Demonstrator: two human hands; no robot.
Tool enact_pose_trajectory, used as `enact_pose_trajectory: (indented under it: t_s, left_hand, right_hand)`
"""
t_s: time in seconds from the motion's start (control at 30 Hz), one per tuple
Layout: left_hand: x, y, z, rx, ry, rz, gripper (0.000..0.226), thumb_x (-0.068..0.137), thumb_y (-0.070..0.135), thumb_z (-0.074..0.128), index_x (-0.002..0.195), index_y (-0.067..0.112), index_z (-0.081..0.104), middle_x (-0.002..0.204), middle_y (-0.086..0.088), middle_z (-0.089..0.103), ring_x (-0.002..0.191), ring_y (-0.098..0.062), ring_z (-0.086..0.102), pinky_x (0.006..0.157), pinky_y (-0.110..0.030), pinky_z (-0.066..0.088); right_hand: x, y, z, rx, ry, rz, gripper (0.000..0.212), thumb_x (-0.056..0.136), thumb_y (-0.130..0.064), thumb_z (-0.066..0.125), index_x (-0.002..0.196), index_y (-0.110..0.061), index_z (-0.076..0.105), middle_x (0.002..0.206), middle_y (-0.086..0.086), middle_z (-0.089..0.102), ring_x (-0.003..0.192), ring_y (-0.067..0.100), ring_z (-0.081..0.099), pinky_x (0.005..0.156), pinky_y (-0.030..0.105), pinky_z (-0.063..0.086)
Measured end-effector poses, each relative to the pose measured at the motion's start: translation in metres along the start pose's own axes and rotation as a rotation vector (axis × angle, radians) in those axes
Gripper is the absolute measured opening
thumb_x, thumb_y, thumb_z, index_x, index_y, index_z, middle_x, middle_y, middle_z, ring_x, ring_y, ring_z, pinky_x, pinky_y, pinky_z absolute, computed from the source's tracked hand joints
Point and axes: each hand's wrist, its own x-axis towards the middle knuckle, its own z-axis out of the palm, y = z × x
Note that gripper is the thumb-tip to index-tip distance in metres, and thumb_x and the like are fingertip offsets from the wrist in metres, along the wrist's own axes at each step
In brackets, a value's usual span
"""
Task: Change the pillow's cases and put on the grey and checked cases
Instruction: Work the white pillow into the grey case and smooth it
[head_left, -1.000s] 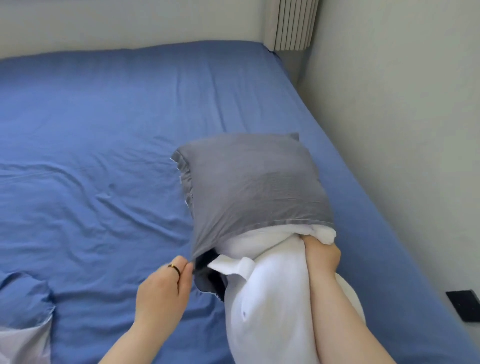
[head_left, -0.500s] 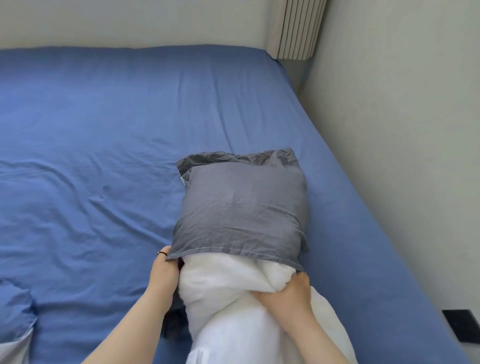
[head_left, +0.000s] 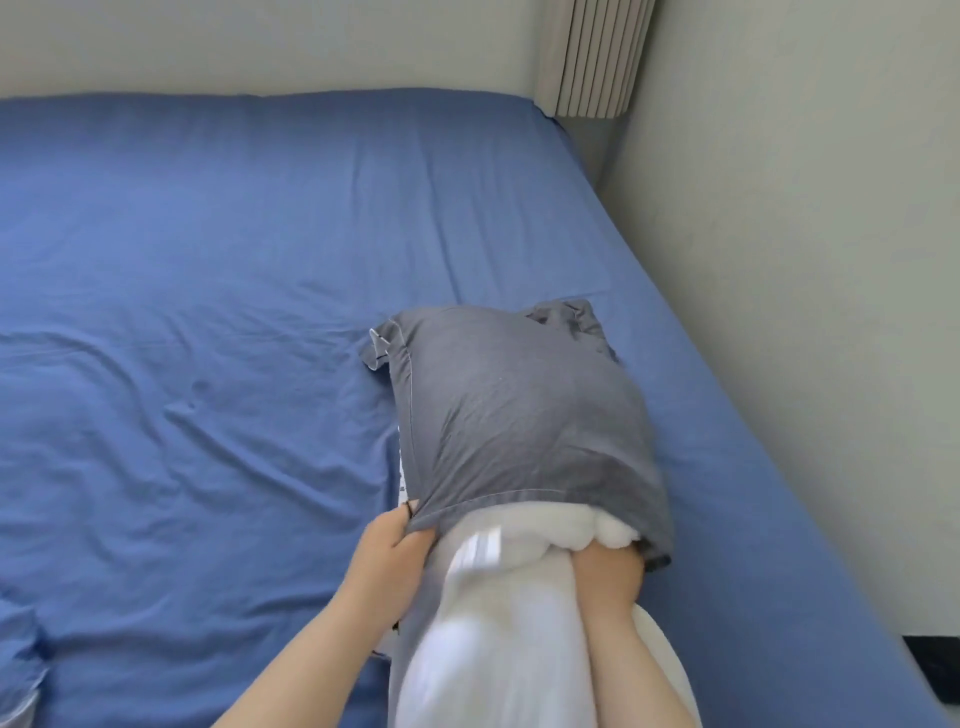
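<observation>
A grey pillowcase (head_left: 514, 410) covers the far half of a white pillow (head_left: 488, 623) that lies on the blue bed (head_left: 208, 312), near its right side. My left hand (head_left: 387, 558) pinches the case's open hem at its left corner. My right hand (head_left: 608, 577) presses into the white pillow at the right end of the opening, with its fingers hidden under the grey hem. The pillow's near half sticks out bare and blurred. No checked case is clearly in view.
A white wall (head_left: 805, 312) runs close along the bed's right edge. A ribbed radiator or curtain (head_left: 592, 57) hangs at the far corner. Crumpled blue and pale fabric (head_left: 21, 691) lies at the bottom left. A dark object (head_left: 935, 670) sits on the floor at right.
The grey case has slid further over the pillow. My right hand went from gripping the pillow outside to pushing in under the hem, while my left hand kept hold of the hem's left corner.
</observation>
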Motion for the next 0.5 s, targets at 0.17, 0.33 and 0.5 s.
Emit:
enact_pose_trajectory:
  t_s: [0.17, 0.33, 0.5]
  left_hand:
    - [-0.037, -0.029, -0.025, 0.2, -0.141, -0.127, 0.061, 0.09, 0.002, 0.048, 0.035, 0.021, 0.03, 0.032, 0.008, 0.027, 0.036, -0.005, 0.023, 0.042, -0.016, 0.022]
    - [-0.041, -0.019, -0.046, 0.061, -0.141, -0.206, 0.063, 0.09, 0.013, 0.052, 0.029, 0.02, 0.036, 0.03, 0.01, 0.03, 0.035, -0.004, 0.03, 0.041, -0.014, 0.029]
    - [-0.05, -0.01, -0.009, -0.003, -0.129, -0.256, 0.033, 0.076, 0.035, 0.065, 0.05, 0.017, 0.055, 0.056, 0.006, 0.055, 0.065, -0.015, 0.049, 0.066, -0.025, 0.04]
  right_hand:
    - [0.027, 0.007, -0.043, 0.484, 0.245, 0.389, 0.029, 0.092, -0.006, 0.045, 0.116, 0.007, 0.054, 0.129, 0.024, 0.053, 0.119, 0.036, 0.048, 0.089, 0.031, 0.033]
    - [0.013, 0.005, -0.028, 0.365, 0.254, 0.384, 0.026, 0.086, -0.005, 0.052, 0.111, 0.004, 0.057, 0.122, 0.025, 0.058, 0.113, 0.039, 0.053, 0.089, 0.039, 0.041]
    - [-0.037, 0.0, 0.025, -0.207, -0.05, 0.078, 0.024, 0.085, -0.011, 0.05, 0.104, -0.002, 0.062, 0.113, 0.018, 0.065, 0.108, 0.029, 0.058, 0.084, 0.03, 0.043]
